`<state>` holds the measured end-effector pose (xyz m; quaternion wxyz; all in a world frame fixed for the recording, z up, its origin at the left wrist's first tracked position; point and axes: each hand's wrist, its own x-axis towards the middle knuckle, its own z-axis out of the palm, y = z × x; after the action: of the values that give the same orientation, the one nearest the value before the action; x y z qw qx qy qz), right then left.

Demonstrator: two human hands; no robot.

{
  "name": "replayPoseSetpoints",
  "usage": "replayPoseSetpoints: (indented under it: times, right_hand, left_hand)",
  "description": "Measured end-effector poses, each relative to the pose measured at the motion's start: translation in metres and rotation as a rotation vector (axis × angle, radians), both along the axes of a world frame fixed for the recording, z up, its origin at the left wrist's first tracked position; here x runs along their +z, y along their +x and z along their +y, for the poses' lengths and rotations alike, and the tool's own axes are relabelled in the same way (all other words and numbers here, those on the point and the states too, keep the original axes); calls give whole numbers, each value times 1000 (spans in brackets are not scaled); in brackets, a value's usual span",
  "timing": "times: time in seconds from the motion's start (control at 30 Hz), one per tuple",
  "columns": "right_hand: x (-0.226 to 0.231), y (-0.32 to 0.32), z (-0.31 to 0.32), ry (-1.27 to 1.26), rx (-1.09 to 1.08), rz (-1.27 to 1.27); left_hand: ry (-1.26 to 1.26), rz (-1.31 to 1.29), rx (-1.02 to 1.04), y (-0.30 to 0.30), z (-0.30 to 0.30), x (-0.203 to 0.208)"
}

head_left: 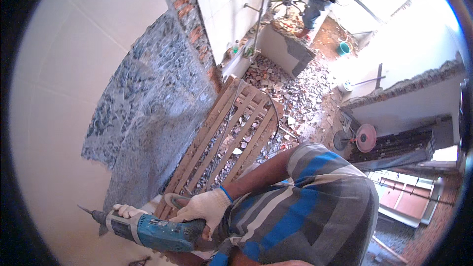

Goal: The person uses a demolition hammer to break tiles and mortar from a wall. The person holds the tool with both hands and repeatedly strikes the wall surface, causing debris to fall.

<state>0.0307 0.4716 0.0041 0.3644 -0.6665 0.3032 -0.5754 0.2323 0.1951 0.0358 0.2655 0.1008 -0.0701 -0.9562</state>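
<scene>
A teal-and-grey demolition hammer (157, 230) with a pointed chisel bit (84, 209) lies sideways across the lower left. My right hand (204, 209), in a cream knitted work glove, is closed round its rear handle end. Up front, my gloved left hand (129, 211) wraps the tool near its collar, partly hidden behind the body. The bit points at the smooth, pale wall (54, 133); whether its tip touches, I cannot tell. Beside it is a large patch of wall stripped to rough grey mortar (152, 103).
A wooden slatted pallet (231, 133) lies next to the wall over broken rubble (295, 93). Beyond stand a low broken wall piece (283, 49) and another person (320, 0). A teal bucket (343, 48), a pink round fan (365, 138) and dark stacked panels (394, 140) are on the right.
</scene>
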Motion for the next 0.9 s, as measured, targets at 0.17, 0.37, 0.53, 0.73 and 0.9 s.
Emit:
replayPoseSetpoints:
  times: [0.17,0.37,0.53,0.73,0.9]
  right_hand:
    - [-12,4,-6,75,-112,-12]
    - [-3,9,-46,-9,-171,-77]
    - [5,13,-61,207,-206,-7]
    - [-3,33,-98,362,-129,70]
    - [3,53,-132,432,-120,214]
  left_hand:
    - [-20,-30,18,-29,-38,-14]
    - [-50,-48,-13,-52,-62,-19]
    - [-71,-43,22,-53,-64,-4]
    - [172,-169,486,-46,-64,-29]
    - [214,181,316,-30,-75,-44]
